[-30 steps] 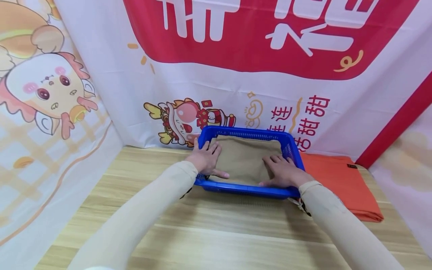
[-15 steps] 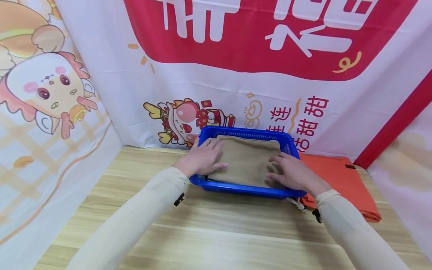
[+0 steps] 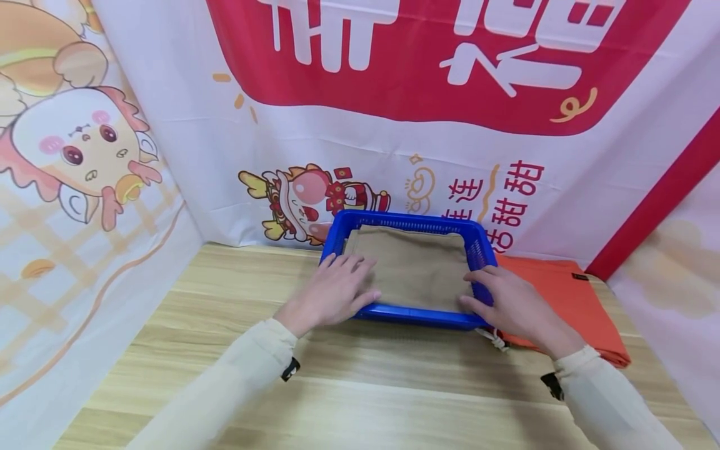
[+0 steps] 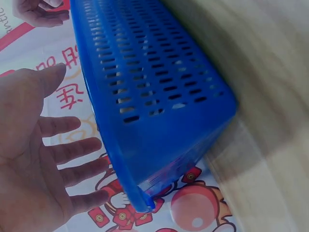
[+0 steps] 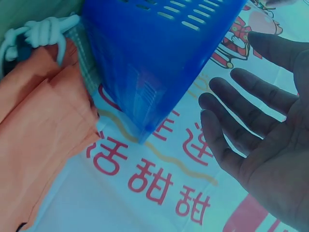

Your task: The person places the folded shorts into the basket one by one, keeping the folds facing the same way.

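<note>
A blue plastic basket (image 3: 419,315) with slotted walls stands on the table, and a folded khaki cloth garment (image 3: 416,265) lies flat inside it. My left hand (image 3: 332,290) is over the basket's near left corner, fingers spread; in the left wrist view the hand (image 4: 38,150) shows its palm beside the rim, holding nothing. At the right end of the basket is my right hand (image 3: 514,306), its fingers relaxed and apart. The right wrist view shows that hand (image 5: 263,125) with a gap to the basket's blue wall (image 5: 154,53).
A folded orange cloth garment (image 3: 568,306) with a small dark label lies right of the basket. A knotted white cord (image 3: 492,339) sticks out by the basket's near right corner. Behind the wood-grain table (image 3: 360,387) hangs a printed cloth backdrop (image 3: 236,156).
Both hands have drawn back from the khaki garment toward the person, the right one also moving right. The basket and the garment stay in place.
</note>
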### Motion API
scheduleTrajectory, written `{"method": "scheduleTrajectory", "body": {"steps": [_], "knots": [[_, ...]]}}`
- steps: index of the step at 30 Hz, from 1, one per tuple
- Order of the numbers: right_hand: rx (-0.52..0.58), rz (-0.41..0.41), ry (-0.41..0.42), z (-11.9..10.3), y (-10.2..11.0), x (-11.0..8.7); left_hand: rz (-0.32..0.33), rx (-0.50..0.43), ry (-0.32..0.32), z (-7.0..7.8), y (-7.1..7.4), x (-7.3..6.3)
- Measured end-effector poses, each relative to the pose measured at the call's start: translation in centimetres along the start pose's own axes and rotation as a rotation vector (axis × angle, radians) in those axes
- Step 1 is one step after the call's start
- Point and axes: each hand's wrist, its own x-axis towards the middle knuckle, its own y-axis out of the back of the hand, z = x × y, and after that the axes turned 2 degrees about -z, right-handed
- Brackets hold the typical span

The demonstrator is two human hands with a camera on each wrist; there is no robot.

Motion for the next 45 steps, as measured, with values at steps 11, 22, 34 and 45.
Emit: {"method": "scheduleTrajectory", "body": {"steps": [11, 22, 34, 45], "knots": [[0.013, 0.118, -0.090, 1.8, 0.1, -3.1, 0.110, -0.042, 0.112, -0.9, -1.6, -2.1], [0.060, 0.001, -0.267, 3.4, 0.4, -4.7, 0.121, -0.128, 0.191, -1.5, -1.5, -2.5], [-0.051, -0.063, -0.274, 6.5, -2.9, -5.7, 0.101, -0.178, 0.188, -1.3, -1.9, -2.4], [-0.016, -0.110, -0.259, 7.5, -5.0, -4.4, 0.107, -0.194, 0.197, -1.3, -1.9, -2.4]]}}
